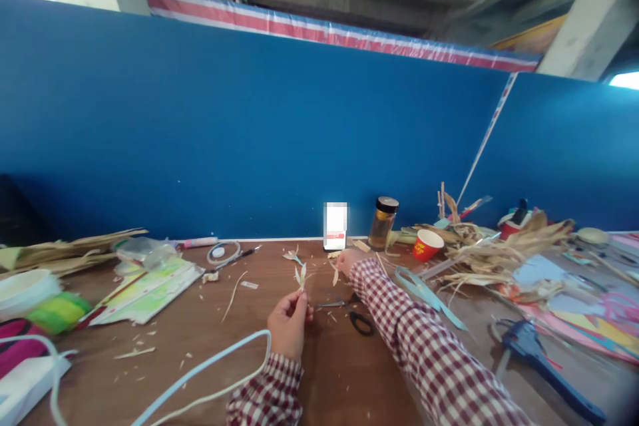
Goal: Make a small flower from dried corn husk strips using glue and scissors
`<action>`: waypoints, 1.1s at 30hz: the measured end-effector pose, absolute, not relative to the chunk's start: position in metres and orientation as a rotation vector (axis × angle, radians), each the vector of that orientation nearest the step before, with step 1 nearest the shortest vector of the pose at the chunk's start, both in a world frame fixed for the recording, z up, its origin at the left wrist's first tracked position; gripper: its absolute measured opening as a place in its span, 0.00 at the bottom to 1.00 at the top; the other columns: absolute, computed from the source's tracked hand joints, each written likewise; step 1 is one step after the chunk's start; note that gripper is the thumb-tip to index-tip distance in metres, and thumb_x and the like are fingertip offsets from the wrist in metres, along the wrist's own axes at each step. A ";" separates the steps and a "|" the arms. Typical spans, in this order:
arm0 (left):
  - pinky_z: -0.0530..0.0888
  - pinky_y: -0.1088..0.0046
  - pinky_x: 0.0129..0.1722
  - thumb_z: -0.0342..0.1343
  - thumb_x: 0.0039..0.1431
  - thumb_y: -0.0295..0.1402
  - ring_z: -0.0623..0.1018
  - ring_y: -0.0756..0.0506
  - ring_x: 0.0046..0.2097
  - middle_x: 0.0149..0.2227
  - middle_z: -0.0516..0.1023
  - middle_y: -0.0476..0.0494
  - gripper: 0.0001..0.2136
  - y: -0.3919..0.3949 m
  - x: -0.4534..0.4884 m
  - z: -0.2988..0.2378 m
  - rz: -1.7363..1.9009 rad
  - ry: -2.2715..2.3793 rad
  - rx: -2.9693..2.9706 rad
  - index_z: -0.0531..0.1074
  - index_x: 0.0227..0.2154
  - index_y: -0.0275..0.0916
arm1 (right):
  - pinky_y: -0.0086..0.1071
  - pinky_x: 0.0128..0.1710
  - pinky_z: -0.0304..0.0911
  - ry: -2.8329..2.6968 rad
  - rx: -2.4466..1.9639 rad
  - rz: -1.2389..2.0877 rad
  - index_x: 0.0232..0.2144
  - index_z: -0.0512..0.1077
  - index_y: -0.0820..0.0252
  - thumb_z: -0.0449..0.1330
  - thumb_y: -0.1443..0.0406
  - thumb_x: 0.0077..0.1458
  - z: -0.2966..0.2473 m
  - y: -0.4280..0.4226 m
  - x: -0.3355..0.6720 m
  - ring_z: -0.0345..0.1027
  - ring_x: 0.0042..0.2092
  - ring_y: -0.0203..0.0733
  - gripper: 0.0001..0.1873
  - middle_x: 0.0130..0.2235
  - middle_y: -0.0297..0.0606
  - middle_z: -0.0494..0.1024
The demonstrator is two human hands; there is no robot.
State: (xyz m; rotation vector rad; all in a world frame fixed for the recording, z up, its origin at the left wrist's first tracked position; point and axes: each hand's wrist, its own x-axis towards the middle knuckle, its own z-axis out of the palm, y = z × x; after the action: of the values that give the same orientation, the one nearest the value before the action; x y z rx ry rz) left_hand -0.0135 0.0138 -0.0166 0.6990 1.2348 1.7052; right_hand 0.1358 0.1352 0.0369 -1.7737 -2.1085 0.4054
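Observation:
In the head view, my left hand (290, 321) is closed in a pinch round the base of a small flower-like piece of pale dried husk (301, 275), whose pointed tips stand upright. My right hand (351, 261) reaches forward to the table, fingers drawn together at a small pale husk piece (335, 276). Just behind the right hand stands a phone (335, 226) with a lit, blurred screen. Scissors (361, 323) with black handles lie between the two arms, partly covered by the right sleeve. Another small husk flower (292, 255) rests beyond the left hand.
A lidded jar (382, 225) and a red paper cup (428, 245) stand at the back right, beside heaped dried husks (519, 253). A blue glue gun (536, 353) lies front right. Pale cable (210, 363) loops beside the left wrist. Painted paper (150, 289) lies left.

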 end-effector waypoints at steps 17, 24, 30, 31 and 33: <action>0.71 0.76 0.22 0.60 0.39 0.38 0.72 0.52 0.22 0.22 0.73 0.48 0.15 0.011 -0.011 -0.012 1.670 1.243 0.701 0.72 0.29 0.31 | 0.30 0.25 0.56 -2.124 -1.806 0.589 0.11 0.68 0.61 0.67 0.62 0.29 0.035 0.120 0.139 0.65 0.27 0.41 0.12 0.19 0.36 0.70; 0.72 0.77 0.22 0.61 0.38 0.38 0.73 0.52 0.22 0.24 0.75 0.47 0.15 0.012 -0.011 -0.015 1.651 1.194 0.658 0.72 0.29 0.32 | 0.26 0.24 0.59 -1.948 -1.559 0.766 0.20 0.68 0.62 0.59 0.69 0.42 0.034 0.107 0.142 0.66 0.25 0.34 0.03 0.20 0.33 0.71; 0.72 0.79 0.22 0.63 0.36 0.35 0.74 0.52 0.23 0.24 0.75 0.45 0.15 0.005 -0.002 -0.010 1.544 1.120 0.568 0.72 0.28 0.32 | 0.27 0.25 0.64 -1.837 -1.318 0.956 0.28 0.67 0.61 0.55 0.62 0.49 0.047 0.064 0.155 0.68 0.27 0.35 0.08 0.25 0.35 0.74; 0.72 0.79 0.22 0.63 0.36 0.34 0.73 0.52 0.23 0.23 0.75 0.45 0.14 0.004 0.000 -0.010 1.528 1.118 0.565 0.72 0.28 0.32 | 0.27 0.27 0.64 -1.816 -1.270 0.975 0.29 0.68 0.61 0.55 0.61 0.48 0.048 0.055 0.156 0.68 0.28 0.35 0.09 0.26 0.35 0.74; 0.71 0.79 0.21 0.63 0.35 0.34 0.73 0.53 0.22 0.21 0.75 0.46 0.15 0.003 0.003 -0.009 1.495 1.118 0.575 0.71 0.28 0.32 | 0.29 0.29 0.64 -1.759 -1.141 0.981 0.30 0.69 0.61 0.56 0.61 0.47 0.048 0.040 0.156 0.68 0.29 0.36 0.09 0.27 0.35 0.74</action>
State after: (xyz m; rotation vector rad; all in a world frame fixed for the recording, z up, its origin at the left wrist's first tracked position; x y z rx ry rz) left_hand 0.0028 0.0027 -0.0094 0.5754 1.1183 1.4951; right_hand 0.1562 0.0398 0.0483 -1.1412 -1.7589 0.9806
